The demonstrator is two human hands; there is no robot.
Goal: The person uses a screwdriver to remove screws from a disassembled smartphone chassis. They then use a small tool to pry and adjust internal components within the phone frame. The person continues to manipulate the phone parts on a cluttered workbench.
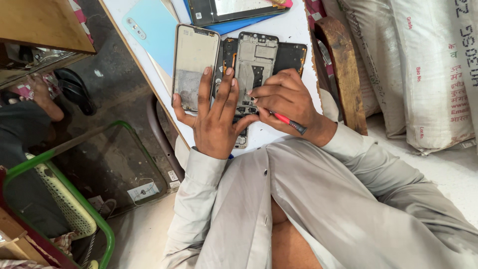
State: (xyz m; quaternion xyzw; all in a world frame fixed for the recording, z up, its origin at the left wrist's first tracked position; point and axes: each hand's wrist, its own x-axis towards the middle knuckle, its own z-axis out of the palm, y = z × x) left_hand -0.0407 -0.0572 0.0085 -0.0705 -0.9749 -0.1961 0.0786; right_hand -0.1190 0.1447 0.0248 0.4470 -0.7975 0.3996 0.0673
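Note:
My left hand (215, 115) lies flat with fingers spread across an opened phone frame (255, 60) and a detached phone panel (194, 57) lying beside it on a white table (294, 30). My right hand (286, 99) grips a red-and-black screwdriver (288, 121), its tip down on the lower part of the open phone frame. The frame shows a grey metal middle and dark edges. A black phone part (293, 51) lies just right of the frame, partly under my right hand.
A pale blue phone back cover (149, 25) and a tablet-like device (234, 9) on a blue sheet lie farther up the table. A wooden chair arm (343, 74) and white sacks (423, 69) stand right. A green-framed stool (94, 209) and another person's foot (42, 97) are left.

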